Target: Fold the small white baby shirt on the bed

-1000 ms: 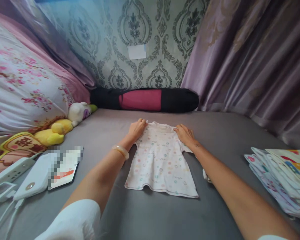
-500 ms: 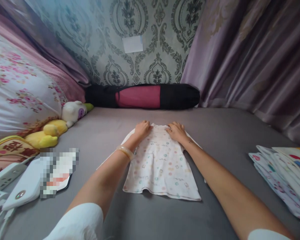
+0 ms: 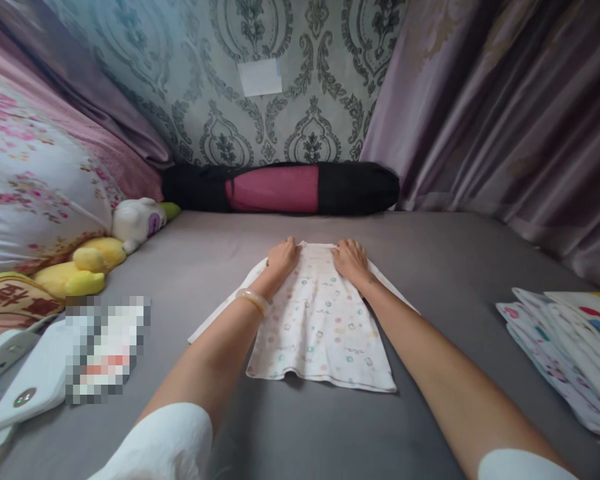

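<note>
A small white long-sleeved shirt with a pastel print lies spread on the grey bed sheet, its neck toward the wall and its hem toward me. My left hand is closed on the left shoulder beside the neckline, fingertips curled under and partly hidden. At the opposite shoulder, my right hand grips the cloth in the same way. The sleeves slant outward, partly covered by my forearms. A pale bangle circles my left wrist.
Folded clothes are stacked at the right. On the left lie a white power bank, a power strip, a blurred-out phone-like object and plush toys. A black and pink rolled bag lies along the wall.
The neckline now looks pulled straighter and flatter between my hands. The hem has shifted slightly away from me. Both hands stay at the shoulders, and the camera view has moved a little.
</note>
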`<state>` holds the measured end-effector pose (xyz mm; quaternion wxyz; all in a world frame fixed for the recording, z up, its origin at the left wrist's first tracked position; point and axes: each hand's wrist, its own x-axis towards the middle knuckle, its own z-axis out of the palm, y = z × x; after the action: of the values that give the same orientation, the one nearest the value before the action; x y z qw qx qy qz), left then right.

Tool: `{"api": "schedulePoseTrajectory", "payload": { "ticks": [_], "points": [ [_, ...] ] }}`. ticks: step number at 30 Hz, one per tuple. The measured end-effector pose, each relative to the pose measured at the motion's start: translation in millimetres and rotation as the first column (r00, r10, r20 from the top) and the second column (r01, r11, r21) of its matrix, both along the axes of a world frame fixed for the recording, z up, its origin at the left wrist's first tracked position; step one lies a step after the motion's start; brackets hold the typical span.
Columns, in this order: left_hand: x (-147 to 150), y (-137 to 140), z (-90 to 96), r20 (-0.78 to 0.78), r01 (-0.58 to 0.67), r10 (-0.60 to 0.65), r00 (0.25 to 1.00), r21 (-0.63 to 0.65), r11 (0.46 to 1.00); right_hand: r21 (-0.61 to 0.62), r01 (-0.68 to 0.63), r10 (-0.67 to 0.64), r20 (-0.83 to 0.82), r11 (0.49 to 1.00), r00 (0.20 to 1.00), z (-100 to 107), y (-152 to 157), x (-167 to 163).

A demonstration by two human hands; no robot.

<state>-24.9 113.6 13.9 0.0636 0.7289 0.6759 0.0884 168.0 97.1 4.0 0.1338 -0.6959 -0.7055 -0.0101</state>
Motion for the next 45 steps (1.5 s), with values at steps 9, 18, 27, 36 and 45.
{"api": "schedulePoseTrajectory", "payload": {
  "ticks": [9,18,27,36,45],
  "points": [
    [-73,-4,15.7,0.295,-0.029,0.096,0.951,-0.225,0.974,-0.398,-0.049,-0.17,-0.495,0.916,0.852,33,-6,73],
    [-141,-64,29.9,0.491,0.144,0.063,0.869,-0.372,0.917,-0.538,-0.215,-0.367,-0.767,0.815,0.527,38,-56,120],
    [-167,-89,36.7,0.545,0.2,0.101,0.832,-0.465,0.862,-0.493,-0.17,-0.292,-0.722,0.853,0.628,37,-69,115],
    [-168,-45,38.0,0.107,-0.269,0.26,0.96,0.075,0.96,-0.327,0.156,-0.35,-0.7,0.932,0.623,42,-50,117],
    [-119,-49,7.4,0.076,0.229,-0.25,0.965,0.211,0.95,-0.498,-0.068,-0.412,-0.779,0.864,0.473,28,-57,136]
  ]
}}
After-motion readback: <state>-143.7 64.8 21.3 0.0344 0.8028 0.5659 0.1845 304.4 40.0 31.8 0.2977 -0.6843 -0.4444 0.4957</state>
